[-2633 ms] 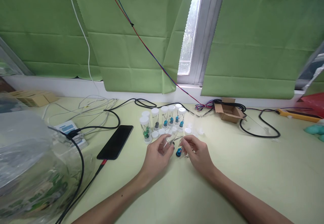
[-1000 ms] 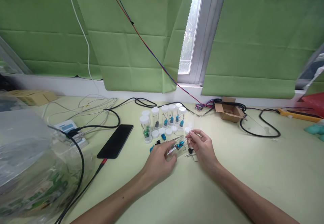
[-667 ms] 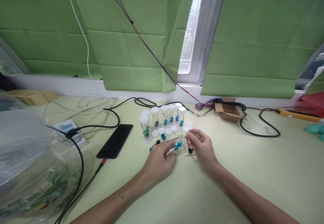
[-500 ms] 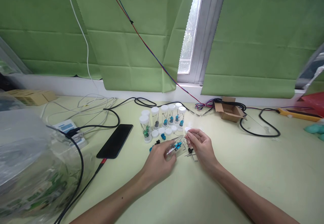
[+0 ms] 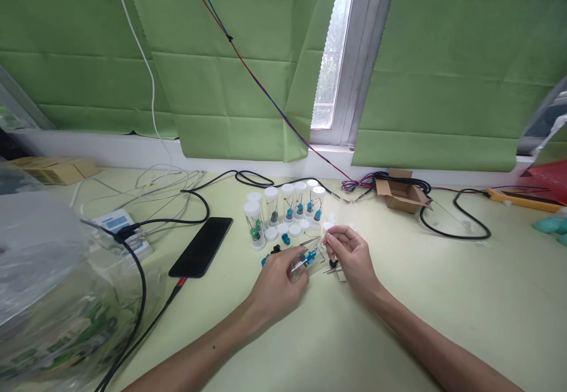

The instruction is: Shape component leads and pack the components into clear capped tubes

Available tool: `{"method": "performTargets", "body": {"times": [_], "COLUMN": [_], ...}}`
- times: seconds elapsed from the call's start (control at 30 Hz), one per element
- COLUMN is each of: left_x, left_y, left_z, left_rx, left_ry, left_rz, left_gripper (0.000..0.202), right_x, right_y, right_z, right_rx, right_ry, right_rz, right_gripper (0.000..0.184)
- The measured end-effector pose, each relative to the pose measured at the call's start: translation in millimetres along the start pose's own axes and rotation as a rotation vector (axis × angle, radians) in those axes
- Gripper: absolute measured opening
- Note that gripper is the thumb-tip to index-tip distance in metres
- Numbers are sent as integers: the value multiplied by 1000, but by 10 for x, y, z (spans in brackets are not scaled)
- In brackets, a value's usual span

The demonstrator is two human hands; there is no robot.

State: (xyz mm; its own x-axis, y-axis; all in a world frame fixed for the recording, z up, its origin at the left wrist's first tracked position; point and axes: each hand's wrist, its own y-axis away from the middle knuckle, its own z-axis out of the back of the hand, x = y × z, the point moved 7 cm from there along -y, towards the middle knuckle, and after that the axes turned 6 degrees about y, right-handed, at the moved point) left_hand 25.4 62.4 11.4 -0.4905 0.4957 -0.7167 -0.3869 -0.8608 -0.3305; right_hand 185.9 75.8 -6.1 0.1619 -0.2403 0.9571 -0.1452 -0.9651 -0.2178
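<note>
My left hand (image 5: 278, 281) is closed around a clear plastic container (image 5: 296, 268), likely a small tube. A bright blue part (image 5: 309, 257) on a thin metal rod shows at its mouth. Close by on the right, my right hand (image 5: 354, 256) pinches the thin metal end by thumb and forefinger; its exact shape is too small to make out. Below the right fingers lie a black knob (image 5: 333, 264) and bent metal keys (image 5: 341, 276). Small blue pieces (image 5: 286, 239) and black pieces (image 5: 275, 249) rest beyond my left hand.
Several capped clear tubes (image 5: 271, 206) with blue, green or dark parts stand behind my hands, white caps (image 5: 295, 231) before them. A black phone (image 5: 201, 247) on a cable lies left, near a plastic bag (image 5: 44, 297). An open cardboard box (image 5: 401, 196) sits back right.
The blue part and rod have shifted very slightly down and left between my hands. Both hands keep nearly the same place and hold.
</note>
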Motion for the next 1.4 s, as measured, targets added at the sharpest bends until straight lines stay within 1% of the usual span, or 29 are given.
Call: {"method": "performTargets", "body": {"times": [0.33,0.5,0.63,0.77,1.17,1.4], "left_x": [5,8,26,34,45,38], "left_y": [-4,-2,-9,-22,-16,-17], "left_z": [-2,1,12,26,24,28], "left_rx": [4,1,-13,-24,-11,-6], "left_ry": [-6,2,6,1,-25,-27], "left_rz": [5,17,19,15,-4,10], "left_gripper": [35,34,33,32,33,33], "right_x": [35,40,68,92,2,1], "right_y": [7,1,3,-7,-17,-8], "right_z": [-4,28,51,77,76,70], "right_rx": [0,-38,-65,-84,-47,-36], "right_ry": [51,60,110,142,122,119], "right_rz": [15,26,34,32,-6,-24], "right_gripper": [22,24,22,23,27,28]}}
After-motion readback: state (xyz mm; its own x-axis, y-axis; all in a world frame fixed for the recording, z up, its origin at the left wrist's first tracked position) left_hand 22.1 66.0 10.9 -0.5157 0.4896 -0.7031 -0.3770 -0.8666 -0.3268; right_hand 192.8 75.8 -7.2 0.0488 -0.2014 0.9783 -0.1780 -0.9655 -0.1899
